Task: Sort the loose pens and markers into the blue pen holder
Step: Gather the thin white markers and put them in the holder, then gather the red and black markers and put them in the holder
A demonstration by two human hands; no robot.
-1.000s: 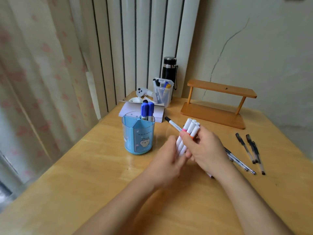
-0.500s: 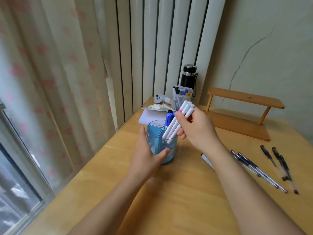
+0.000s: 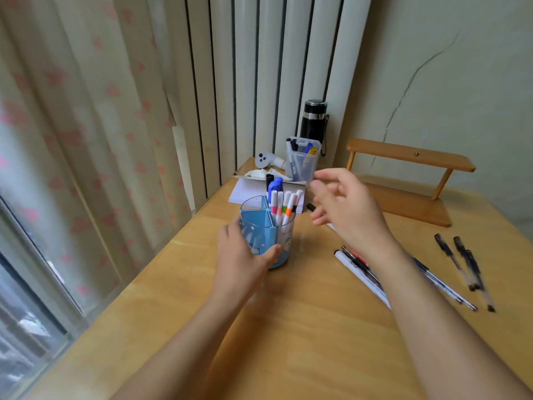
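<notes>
The blue pen holder (image 3: 284, 235) stands on the wooden table (image 3: 288, 327), and my left hand (image 3: 240, 252) grips its near side. Several white markers (image 3: 284, 207) with coloured bands stand in its right compartment, beside blue-capped markers (image 3: 274, 186) behind them. My right hand (image 3: 344, 210) hovers just right of the holder, fingers spread and holding nothing. A white marker (image 3: 353, 268) and a red-and-black pen (image 3: 359, 259) lie on the table under my right forearm. Two black pens (image 3: 464, 261) and other pens (image 3: 444, 284) lie further right.
A clear box of pens (image 3: 302, 161), a black flask (image 3: 314, 122), a white paper pad (image 3: 248, 189) and a small white controller (image 3: 264, 158) sit at the back. A wooden shelf (image 3: 409, 160) stands at the back right. Curtains hang on the left.
My right hand has let go of the bundle of white markers into the holder and drawn back to the right, now holding nothing. My left hand keeps its grip on the holder.
</notes>
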